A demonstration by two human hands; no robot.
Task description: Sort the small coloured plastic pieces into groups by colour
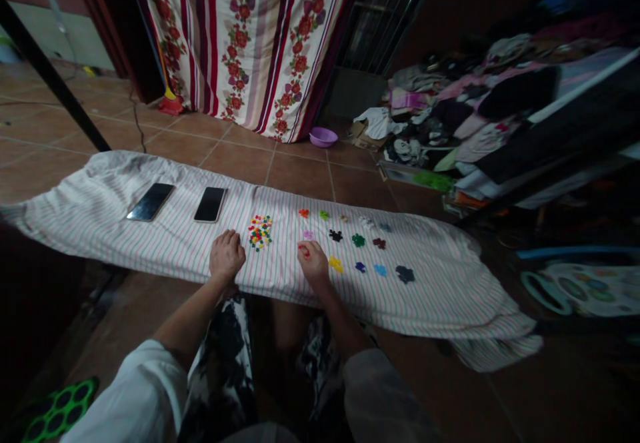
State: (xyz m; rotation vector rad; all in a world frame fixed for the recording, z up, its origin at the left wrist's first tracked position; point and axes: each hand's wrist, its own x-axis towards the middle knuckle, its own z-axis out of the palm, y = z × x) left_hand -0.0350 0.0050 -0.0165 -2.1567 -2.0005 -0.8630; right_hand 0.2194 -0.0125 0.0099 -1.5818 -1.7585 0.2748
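Note:
My left hand (227,255) rests on the striped cloth with its fingers loosely laid down and nothing seen in them. Just right of it lies a mixed pile of small red, yellow, green and white beads (261,232). The fingertips of my right hand (314,262) are pinched together, with a bit of red showing at them like a red bead. Pink beads (307,235) lie right above that hand, and yellow beads (335,264) sit to its right. Further single-colour heaps include orange beads (303,213), black beads (335,236), dark green beads (358,240) and dark grey beads (405,274).
Two phones, one dark (151,202) and one light-edged (210,204), lie on the left of the cloth (280,276). Beyond the table are a floral curtain (265,43), a purple basin (323,137) and heaped clothes (450,103) at right.

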